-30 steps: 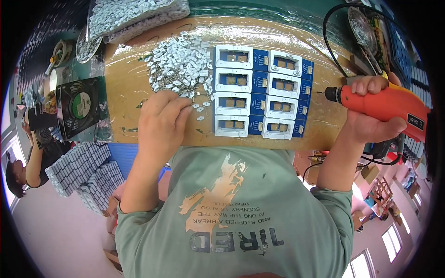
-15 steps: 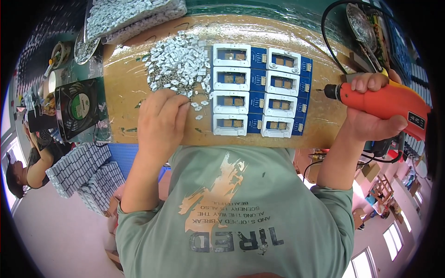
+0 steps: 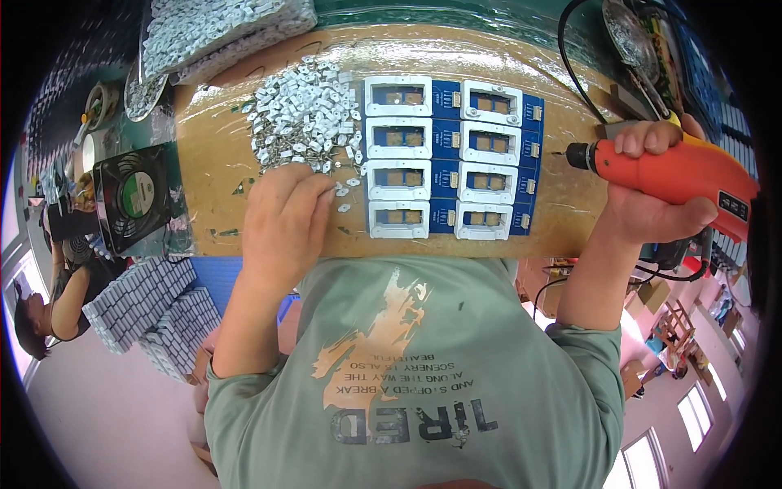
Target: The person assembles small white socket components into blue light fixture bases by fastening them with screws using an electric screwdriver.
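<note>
My right hand is wrapped round a red and yellow power drill, whose black chuck and thin bit point left toward the boards. At the near edge of a heap of small white plastic pieces and screws, my left hand has its fingers curled together. Whatever its fingertips hold is hidden. Between the hands lie two columns of white rectangular frames on blue circuit boards. Screws show at the corners of the far right frame. A few loose white pieces lie beside my left fingertips.
A clear bag of white pieces lies at the far left, next to a dish of small parts. A black fan stands on the left. A black cable loops at the far right near a metal bowl. Another person is at far left.
The view has shifted slightly, so the frames and the heap appear a little further left. My left hand stays at the heap's near edge; my right hand keeps holding the drill.
</note>
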`<action>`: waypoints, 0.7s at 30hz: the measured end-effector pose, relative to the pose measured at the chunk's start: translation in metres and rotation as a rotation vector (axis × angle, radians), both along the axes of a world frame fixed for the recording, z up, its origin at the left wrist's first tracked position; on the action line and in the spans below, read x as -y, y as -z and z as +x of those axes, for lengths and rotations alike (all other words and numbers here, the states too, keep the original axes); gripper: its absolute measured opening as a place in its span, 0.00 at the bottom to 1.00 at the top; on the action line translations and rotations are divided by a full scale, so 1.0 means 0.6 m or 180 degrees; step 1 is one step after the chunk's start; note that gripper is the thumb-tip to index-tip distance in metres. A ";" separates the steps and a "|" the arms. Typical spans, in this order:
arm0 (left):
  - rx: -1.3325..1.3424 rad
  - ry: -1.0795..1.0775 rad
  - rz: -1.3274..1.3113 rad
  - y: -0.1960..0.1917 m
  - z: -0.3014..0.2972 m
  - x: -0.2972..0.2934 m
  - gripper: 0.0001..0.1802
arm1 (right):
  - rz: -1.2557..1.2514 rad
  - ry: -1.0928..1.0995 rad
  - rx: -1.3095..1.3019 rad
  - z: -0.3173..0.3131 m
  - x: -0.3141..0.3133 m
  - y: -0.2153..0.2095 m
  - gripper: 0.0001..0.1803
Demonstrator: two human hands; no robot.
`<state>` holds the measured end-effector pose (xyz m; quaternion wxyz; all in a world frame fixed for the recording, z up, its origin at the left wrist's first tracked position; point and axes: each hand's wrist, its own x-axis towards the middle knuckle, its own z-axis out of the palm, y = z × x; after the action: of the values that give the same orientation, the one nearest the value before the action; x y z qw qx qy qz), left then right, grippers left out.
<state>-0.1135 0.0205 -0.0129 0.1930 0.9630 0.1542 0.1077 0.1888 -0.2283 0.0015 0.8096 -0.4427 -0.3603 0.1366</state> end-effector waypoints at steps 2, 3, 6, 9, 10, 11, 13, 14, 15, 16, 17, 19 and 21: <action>-0.0011 0.0042 0.0064 0.000 0.001 0.000 0.08 | -0.0005 -0.0002 0.0003 0.002 -0.001 0.002 0.57; -0.0028 0.0085 0.0110 0.000 0.002 0.001 0.08 | 0.0023 -0.0025 -0.0007 0.002 -0.001 0.001 0.58; -0.0101 0.0167 0.0188 -0.005 0.008 0.003 0.10 | 0.0032 -0.0018 -0.0032 0.000 0.001 0.000 0.58; -0.0173 0.0201 0.0067 -0.013 0.007 0.003 0.11 | 0.0028 0.0028 -0.0089 -0.005 0.000 0.001 0.59; -0.0204 0.0184 -0.0075 -0.014 0.005 0.001 0.11 | 0.0055 0.0031 -0.0144 -0.008 -0.002 0.002 0.59; -0.0186 0.0204 -0.0092 -0.011 0.005 -0.001 0.11 | 0.0037 0.0051 -0.0126 -0.010 -0.001 0.003 0.59; 0.0042 0.0258 -0.0044 -0.003 0.008 -0.006 0.12 | -0.0105 0.0136 -0.0137 -0.016 0.003 -0.001 0.54; 0.0071 0.0292 -0.0077 -0.002 0.011 -0.008 0.12 | -0.0137 0.0171 -0.0109 -0.017 0.006 -0.004 0.54; 0.0063 0.0228 -0.0098 -0.005 0.010 -0.008 0.12 | -0.0149 0.0176 -0.0003 -0.017 0.002 0.000 0.55; 0.0057 0.0165 -0.0121 -0.010 0.010 -0.007 0.12 | -0.0162 0.0181 0.0104 -0.018 -0.002 0.003 0.55; 0.0063 0.0153 -0.0113 -0.016 0.012 -0.005 0.12 | -0.0154 0.0169 0.0111 -0.022 -0.009 0.003 0.55; 0.0118 0.0020 -0.0312 -0.028 0.024 0.001 0.12 | -0.0483 0.0473 0.0274 -0.033 -0.013 -0.007 0.55; 0.0305 0.0267 -0.0354 -0.043 0.057 0.012 0.12 | -0.0278 0.0141 0.0249 -0.027 -0.005 -0.002 0.56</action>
<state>-0.0795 0.0132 0.0131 0.2576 0.9502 0.1101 0.1367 0.1724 -0.2250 0.0024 0.7776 -0.4906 -0.3755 0.1168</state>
